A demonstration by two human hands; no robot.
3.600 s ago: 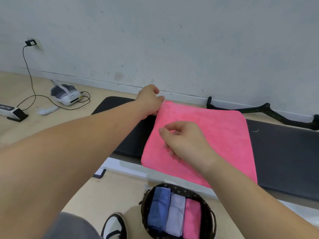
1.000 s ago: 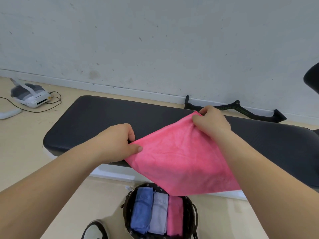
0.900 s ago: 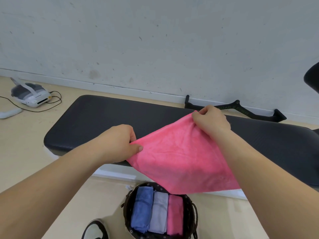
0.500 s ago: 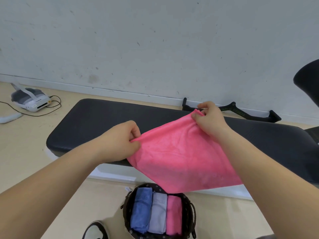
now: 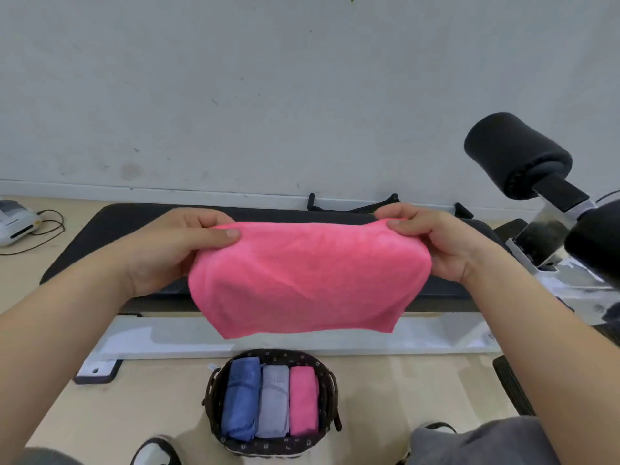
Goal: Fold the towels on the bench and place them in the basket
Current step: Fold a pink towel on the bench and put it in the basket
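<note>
Head view: left hand (image 5: 167, 250) and right hand (image 5: 449, 246) each pinch an upper corner of the pink towel (image 5: 308, 280). The fingers (image 5: 198, 218) are closed narrow on the cloth, with the thumbs on the near face. The towel hangs in the air with its top edge level, in front of the black worktop (image 5: 110, 226) and above the basket (image 5: 268, 446) on the floor. The basket holds a folded blue towel (image 5: 240, 401), a folded grey towel (image 5: 273, 401) and a folded pink towel (image 5: 303, 401) side by side. Versus 0.5 s ago: the top edge slanted then, right hand farther back; now the hands are level and wider apart.
</note>
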